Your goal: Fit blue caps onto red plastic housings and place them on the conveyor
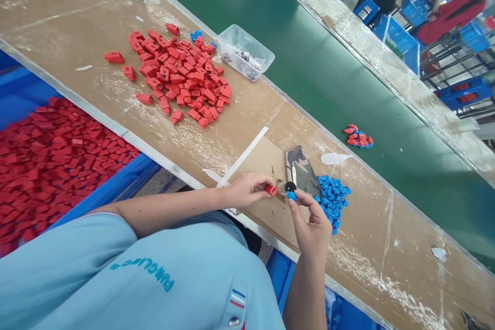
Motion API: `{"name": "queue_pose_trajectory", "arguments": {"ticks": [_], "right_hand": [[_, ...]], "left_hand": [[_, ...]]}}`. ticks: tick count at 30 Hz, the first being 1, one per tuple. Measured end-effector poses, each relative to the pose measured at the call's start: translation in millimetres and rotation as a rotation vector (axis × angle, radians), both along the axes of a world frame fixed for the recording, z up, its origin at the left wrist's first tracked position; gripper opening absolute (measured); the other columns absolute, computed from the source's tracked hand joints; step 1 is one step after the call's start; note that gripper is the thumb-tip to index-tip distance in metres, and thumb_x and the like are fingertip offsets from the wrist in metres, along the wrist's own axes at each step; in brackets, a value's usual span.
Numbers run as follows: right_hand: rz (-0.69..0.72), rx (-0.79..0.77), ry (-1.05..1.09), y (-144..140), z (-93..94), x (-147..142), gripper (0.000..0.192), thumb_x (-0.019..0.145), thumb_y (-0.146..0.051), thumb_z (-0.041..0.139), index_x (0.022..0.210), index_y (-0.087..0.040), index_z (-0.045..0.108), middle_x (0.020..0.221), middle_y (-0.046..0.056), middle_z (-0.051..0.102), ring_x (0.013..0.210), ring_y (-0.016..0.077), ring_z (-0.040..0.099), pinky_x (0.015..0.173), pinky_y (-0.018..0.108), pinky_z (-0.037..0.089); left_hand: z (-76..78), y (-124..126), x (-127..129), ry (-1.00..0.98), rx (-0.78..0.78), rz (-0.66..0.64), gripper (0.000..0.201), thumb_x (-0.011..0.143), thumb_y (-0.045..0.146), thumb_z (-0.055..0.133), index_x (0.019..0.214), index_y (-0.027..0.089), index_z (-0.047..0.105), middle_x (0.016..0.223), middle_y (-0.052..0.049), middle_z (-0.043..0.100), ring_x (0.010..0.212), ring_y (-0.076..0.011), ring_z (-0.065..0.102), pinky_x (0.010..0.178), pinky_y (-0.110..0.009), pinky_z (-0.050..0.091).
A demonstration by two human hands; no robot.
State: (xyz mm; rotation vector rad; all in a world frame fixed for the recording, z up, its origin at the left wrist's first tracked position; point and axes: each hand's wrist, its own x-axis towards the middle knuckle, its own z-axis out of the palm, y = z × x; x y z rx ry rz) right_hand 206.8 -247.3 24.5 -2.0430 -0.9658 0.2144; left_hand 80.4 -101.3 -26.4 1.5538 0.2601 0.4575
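Above the worn counter point(371, 237), left of a blue heap point(333, 198), the left hand point(245, 191) pinches a red block point(271, 190) and the right hand point(314, 224) a small blue piece point(291, 195), both seemingly light, stiff, perhaps slick plastic, best held by their outer sides.

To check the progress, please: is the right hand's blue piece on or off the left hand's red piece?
Off: a visible gap separates the blue piece from the red piece.
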Motion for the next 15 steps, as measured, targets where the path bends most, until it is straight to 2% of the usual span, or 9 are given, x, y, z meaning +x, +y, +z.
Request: {"name": "queue_pose_trajectory", "arguments": {"ticks": [3, 9, 15], "right_hand": [[0.058, -0.036, 0.021, 2, -0.7, -10, 0.024, 0.081, -0.038, 0.065, 0.096, -0.021, 0.071, 0.085, 0.004, 0.072, 0.08, 0.0184, 0.065, 0.076, 0.033, 0.052], [0.081, -0.069, -0.005, 7, -3.9, -18, 0.024, 0.082, -0.041, 0.064, 0.095, -0.022, 0.072, 0.085, 0.005, 0.073, 0.079, 0.0193, 0.067, 0.076, 0.034, 0.053], [0.116, -0.006, -0.025, 6, -6.4, -19, 0.019, 0.081, -0.038, 0.066, 0.09, -0.022, 0.073, 0.085, 0.005, 0.074, 0.079, 0.0191, 0.068, 0.075, 0.034, 0.055]], "left_hand": [[0.7, 1, -1, 0.002, 0.011, -0.013, 0.011, 0.083, 0.017, 0.058, 0.093, 0.014, 0.061, 0.089, -0.005, 0.068, 0.083, -0.0141, 0.065, 0.08, -0.025, 0.052], [-0.9, 1, -2, 0.007, 0.083, -0.018, 0.013, 0.083, 0.015, 0.058, 0.096, 0.014, 0.062, 0.093, -0.006, 0.068, 0.085, -0.0151, 0.065, 0.08, -0.025, 0.052], [-3.6, 1, -5, -0.027, 0.259, -0.013, 0.012, 0.087, 0.017, 0.057, 0.097, 0.015, 0.063, 0.093, -0.008, 0.07, 0.084, -0.0161, 0.064, 0.08, -0.026, 0.05]]}}
